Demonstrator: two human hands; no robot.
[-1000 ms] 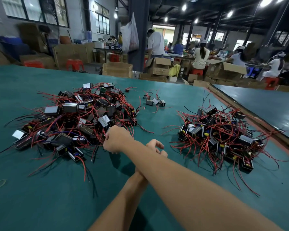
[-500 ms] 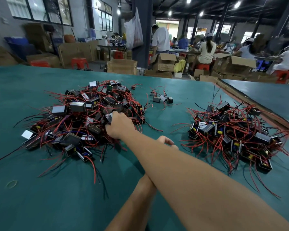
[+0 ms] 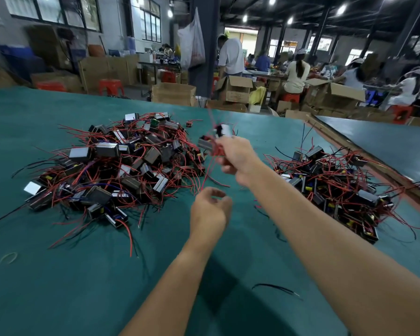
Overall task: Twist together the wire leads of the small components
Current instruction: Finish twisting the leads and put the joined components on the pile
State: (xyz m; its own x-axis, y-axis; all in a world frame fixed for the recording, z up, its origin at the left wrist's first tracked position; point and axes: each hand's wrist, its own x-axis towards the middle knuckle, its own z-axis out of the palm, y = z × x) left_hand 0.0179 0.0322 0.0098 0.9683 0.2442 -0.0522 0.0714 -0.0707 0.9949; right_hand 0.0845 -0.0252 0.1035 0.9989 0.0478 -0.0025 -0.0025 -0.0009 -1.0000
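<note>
A green table [image 3: 58, 299] is recorded beneath both hands. Far left of the left hand, a pale band [image 3: 9, 257] is seen lying flat on the table. Left of both hands, a left pile [image 3: 117, 163] of small wired blocks is heaped on the table, with red and black wires trailing outward from it.

The left hand [image 3: 210, 210] is held above the table, nearer the person than the right hand. Its fingers are loosely curled and nothing is seen gripped in them. A red strand hangs down from the right hand to just beside its fingertips; contact cannot be confirmed.

The right hand [image 3: 238, 158] is raised above the table, beyond and slightly right of the left hand. It is clamped on a few components [image 3: 212, 141] by their bunched red leads [image 3: 218, 151]. The components are lifted clear of the table, just left of and beyond its knuckles. They are blurred, so their number and any twist in the leads cannot be told.

Between the two forearms, near the person, a loose black wire [image 3: 274, 288] is noted on the table. Right of the right forearm, a right pile [image 3: 332, 185] of similar wired blocks is found. Further right, a second table [image 3: 386, 146] is seen alongside. Boxes [image 3: 174, 93] and seated persons are observed well beyond the hands.
</note>
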